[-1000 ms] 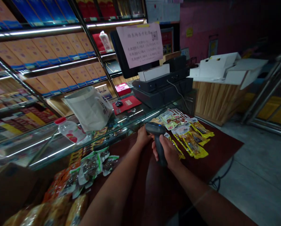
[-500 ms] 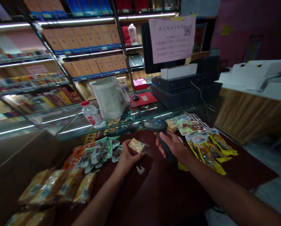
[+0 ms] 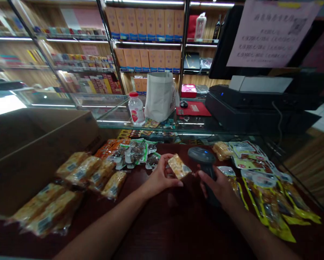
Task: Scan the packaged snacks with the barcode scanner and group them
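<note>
My left hand [image 3: 163,177] grips a small clear-wrapped pastry block [image 3: 179,167], pale yellow with a barcode label facing up. My right hand [image 3: 214,184] is wrapped round the handle of a dark barcode scanner [image 3: 201,156], its head raised just right of the pastry. A small blue light glows on top of the scanner. The two things are close together but apart. Similar wrapped pastries [image 3: 82,170] lie in rows to the left. Another wrapped pastry [image 3: 222,150] sits beyond the scanner, on the right.
A cardboard box [image 3: 39,144] stands at the left. Green-edged snack packs [image 3: 137,151] lie behind my left hand, yellow-edged packs [image 3: 270,198] at the right. A glass counter holds a bottle [image 3: 136,110], a white bag [image 3: 160,97] and a black register [image 3: 248,104].
The view has swung left and levelled out. The pastry is turned so its barcode label now shows. Both hands keep their hold, and the scanner is still beside the pastry.
</note>
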Demonstrator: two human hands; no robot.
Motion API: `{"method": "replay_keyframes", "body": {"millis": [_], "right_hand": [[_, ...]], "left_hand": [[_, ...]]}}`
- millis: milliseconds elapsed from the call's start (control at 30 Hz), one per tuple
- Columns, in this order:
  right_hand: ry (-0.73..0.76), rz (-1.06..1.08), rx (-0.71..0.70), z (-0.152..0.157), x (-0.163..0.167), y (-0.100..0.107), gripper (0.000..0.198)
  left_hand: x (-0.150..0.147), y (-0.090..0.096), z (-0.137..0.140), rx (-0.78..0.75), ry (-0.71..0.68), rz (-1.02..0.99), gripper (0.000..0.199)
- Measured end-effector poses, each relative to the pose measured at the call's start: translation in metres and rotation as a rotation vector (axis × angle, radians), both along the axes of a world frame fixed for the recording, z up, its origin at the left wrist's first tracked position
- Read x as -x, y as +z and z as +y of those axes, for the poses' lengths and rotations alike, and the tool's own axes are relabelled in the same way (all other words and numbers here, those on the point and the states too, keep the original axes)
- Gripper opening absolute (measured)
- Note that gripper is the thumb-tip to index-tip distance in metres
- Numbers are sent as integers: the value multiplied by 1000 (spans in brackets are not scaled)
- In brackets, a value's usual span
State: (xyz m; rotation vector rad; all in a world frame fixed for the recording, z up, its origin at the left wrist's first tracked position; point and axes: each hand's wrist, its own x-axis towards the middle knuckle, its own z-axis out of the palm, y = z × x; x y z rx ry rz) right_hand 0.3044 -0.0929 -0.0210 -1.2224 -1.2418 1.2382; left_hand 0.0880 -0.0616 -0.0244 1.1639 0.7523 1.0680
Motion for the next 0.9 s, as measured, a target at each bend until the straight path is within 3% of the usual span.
{"method": "replay_keyframes", "body": {"millis": [133,233,300,433,633,767,900], "right_hand": [[-25,-49,0,-2,4,-1,46],[-19,-26,5,-2,4,-2,48],[-16,-14,9,-1,4,-4,51],[-4,-52,0,1,1,-3,49],[56,89,-29,1,-11,6,51],[217,26,-42,-3,-18,7,47],[266,-47,-59,-7,-18,8,49]], "left_hand": [[-7,-1,-9,5,-101,-50,73],[-4,1,-7,59,-55,-51,47],[0,3,-3,101,-13,-49,41],[7,1,8,134,171,-26,38],[23,10,18,-20,547,-27,37],[31,16,19,-126,656,46,35],[35,12,22,-236,721,135,28]]}}
